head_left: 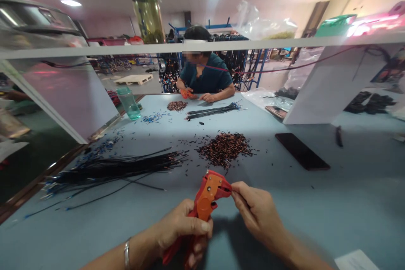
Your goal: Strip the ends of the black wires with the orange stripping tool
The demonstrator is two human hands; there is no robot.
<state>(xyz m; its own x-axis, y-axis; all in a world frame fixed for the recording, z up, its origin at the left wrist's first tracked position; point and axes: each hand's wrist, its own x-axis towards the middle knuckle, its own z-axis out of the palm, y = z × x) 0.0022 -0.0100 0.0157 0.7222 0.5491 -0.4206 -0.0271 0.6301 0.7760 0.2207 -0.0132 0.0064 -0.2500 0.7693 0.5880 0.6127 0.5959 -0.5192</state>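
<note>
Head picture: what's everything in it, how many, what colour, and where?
Table: one, pale blue, underneath
Near tool: one, orange and red, front middle
Wire bundles: two, black, left and far side
Small pieces: two piles, brown, middle and far side
Blue bits: many, blue, left
Dark phone: one, black, right
Green bottle: one, green, far left
Shelf: one, white, above table
Clear container: one, yellowish inside, on shelf
Person: one, teal shirt, far side
Left hand: one, holding near tool
Right hand: one, at tool's head
</note>
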